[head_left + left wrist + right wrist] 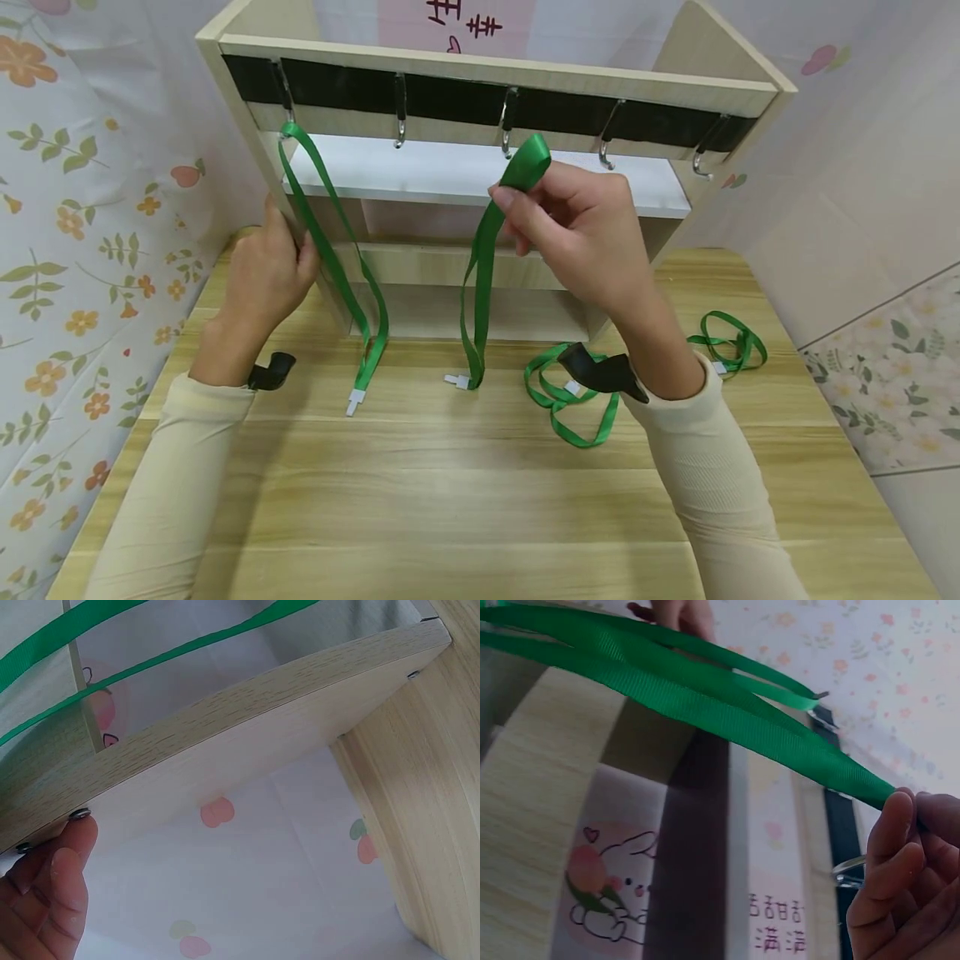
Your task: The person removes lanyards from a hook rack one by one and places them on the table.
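Note:
My right hand (pixel 588 225) pinches the top loop of a green lanyard (pixel 483 283) between thumb and fingers, near the middle hook (pixel 507 125). The lanyard hangs down to a white clip (pixel 459 381) close to the tabletop. In the right wrist view its strap (pixel 705 720) stretches away from the fingertips. My left hand (pixel 266 271) holds the left side of a wooden shelf (pixel 480 62); in the left wrist view its fingertips (pixel 84 829) touch the outer face of the side panel beside a screw. A second green lanyard (pixel 330 225) hangs on the leftmost hook (pixel 283 92).
Further hooks (pixel 401 112) line the shelf's black strip. Two more green lanyards lie on the wooden table (pixel 420 500): one coiled lanyard (pixel 555 400) near my right wrist, another coil (pixel 738 346) farther right. Patterned curtain (pixel 82 250) stands at the left.

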Available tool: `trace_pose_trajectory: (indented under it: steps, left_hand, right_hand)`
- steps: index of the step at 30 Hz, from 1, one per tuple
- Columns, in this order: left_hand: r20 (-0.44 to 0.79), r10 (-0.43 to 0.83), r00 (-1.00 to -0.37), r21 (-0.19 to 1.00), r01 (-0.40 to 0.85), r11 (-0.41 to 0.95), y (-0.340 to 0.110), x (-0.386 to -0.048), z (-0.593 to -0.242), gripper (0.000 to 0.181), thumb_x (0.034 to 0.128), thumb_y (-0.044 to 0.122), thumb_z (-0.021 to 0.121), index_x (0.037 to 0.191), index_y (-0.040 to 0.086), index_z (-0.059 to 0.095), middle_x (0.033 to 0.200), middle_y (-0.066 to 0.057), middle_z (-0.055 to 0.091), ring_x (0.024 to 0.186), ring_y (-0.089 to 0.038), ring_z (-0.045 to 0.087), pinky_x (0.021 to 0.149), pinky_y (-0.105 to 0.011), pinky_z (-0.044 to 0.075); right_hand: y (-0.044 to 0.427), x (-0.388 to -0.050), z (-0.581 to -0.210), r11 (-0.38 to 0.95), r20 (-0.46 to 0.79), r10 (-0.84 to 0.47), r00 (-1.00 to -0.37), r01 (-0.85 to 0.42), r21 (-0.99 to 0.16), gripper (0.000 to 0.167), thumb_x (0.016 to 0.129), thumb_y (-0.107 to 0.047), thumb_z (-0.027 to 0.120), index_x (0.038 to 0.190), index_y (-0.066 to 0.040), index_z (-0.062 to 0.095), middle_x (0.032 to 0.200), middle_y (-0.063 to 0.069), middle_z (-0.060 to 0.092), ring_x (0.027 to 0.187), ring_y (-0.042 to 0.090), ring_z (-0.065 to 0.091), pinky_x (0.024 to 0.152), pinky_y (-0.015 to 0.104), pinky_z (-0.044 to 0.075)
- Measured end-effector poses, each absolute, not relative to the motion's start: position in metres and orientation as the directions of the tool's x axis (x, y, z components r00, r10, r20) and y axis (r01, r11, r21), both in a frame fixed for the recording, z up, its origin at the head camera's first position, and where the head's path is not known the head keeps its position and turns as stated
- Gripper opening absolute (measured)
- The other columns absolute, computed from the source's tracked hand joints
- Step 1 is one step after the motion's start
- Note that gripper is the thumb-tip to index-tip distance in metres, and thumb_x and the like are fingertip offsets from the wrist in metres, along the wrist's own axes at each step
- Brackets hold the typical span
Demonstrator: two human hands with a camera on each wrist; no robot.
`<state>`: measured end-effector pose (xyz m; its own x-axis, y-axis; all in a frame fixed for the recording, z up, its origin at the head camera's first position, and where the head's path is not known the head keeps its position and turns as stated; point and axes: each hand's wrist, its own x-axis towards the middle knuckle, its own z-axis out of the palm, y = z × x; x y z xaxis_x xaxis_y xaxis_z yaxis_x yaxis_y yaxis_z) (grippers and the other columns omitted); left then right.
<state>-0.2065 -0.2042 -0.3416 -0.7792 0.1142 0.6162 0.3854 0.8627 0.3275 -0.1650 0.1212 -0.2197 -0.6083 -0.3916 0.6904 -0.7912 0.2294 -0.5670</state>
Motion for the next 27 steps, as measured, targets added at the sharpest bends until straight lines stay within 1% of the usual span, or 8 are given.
trace_pose_trajectory:
  steps: [5,9,13,18,21,27]
  left_hand:
    - [0.619,0.119,-0.776,0.321,0.388,0.864,-0.204,-0.208,-0.342,0.042,0.0958,0.012,0.046,0.127,-0.014,0.039,0.063,-0.022,0.047,0.047,-0.042,0.05,0.045,-0.05,0.038]
    - [0.618,0.121,-0.777,0.318,0.388,0.865,-0.205,-0.209,-0.342,0.041,0.0956,0.013,0.046,0.126,-0.014,0.039,0.063,-0.021,0.047,0.047,-0.04,0.05,0.044,-0.047,0.037]
    - [0.624,0.118,-0.772,0.316,0.388,0.866,-0.205,-0.209,-0.343,0.04,0.0952,0.012,0.046,0.125,-0.015,0.04,0.062,-0.021,0.046,0.046,-0.04,0.049,0.044,-0.047,0.036]
    - [0.629,0.115,-0.769,0.313,0.386,0.868,-0.205,-0.208,-0.343,0.04,0.0955,0.013,0.046,0.124,-0.015,0.04,0.061,-0.021,0.046,0.046,-0.041,0.049,0.044,-0.047,0.035]
    - [0.623,0.116,-0.773,0.317,0.385,0.867,-0.205,-0.208,-0.343,0.04,0.0957,0.013,0.046,0.124,-0.014,0.04,0.061,-0.02,0.045,0.045,-0.039,0.048,0.044,-0.045,0.034]
    - [0.618,0.111,-0.779,0.328,0.384,0.863,-0.204,-0.207,-0.342,0.04,0.0962,0.014,0.045,0.124,-0.014,0.04,0.06,-0.017,0.044,0.045,-0.037,0.047,0.044,-0.042,0.033]
  right_hand:
    - [0.127,-0.166,-0.237,0.319,0.604,-0.437,-0.666,-0.743,-0.588,0.01,0.091,-0.001,0.066,0.082,0.002,0.069,0.067,0.005,0.064,0.055,0.01,0.057,0.051,0.022,0.043]
    - [0.131,-0.168,-0.251,0.387,0.529,-0.482,-0.699,-0.711,-0.587,0.01,0.092,-0.005,0.067,0.083,-0.002,0.072,0.068,0.001,0.066,0.056,0.009,0.057,0.052,0.023,0.043]
    - [0.132,-0.17,-0.264,0.418,0.459,-0.528,-0.715,-0.689,-0.593,0.01,0.093,-0.009,0.067,0.086,-0.005,0.073,0.07,-0.001,0.067,0.06,0.01,0.056,0.054,0.024,0.043]
    - [0.131,-0.174,-0.28,0.44,0.381,-0.564,-0.733,-0.657,-0.613,0.012,0.094,-0.012,0.066,0.083,-0.01,0.071,0.068,-0.003,0.062,0.062,0.012,0.052,0.057,0.025,0.043]
    - [0.132,-0.178,-0.291,0.464,0.331,-0.577,-0.747,-0.633,-0.62,0.013,0.095,-0.013,0.065,0.082,-0.013,0.069,0.068,-0.002,0.062,0.063,0.013,0.052,0.059,0.026,0.043]
    - [0.134,-0.185,-0.312,0.533,0.26,-0.587,-0.767,-0.608,-0.589,0.013,0.095,-0.013,0.064,0.083,-0.012,0.069,0.073,-0.001,0.068,0.062,0.014,0.059,0.061,0.028,0.047]
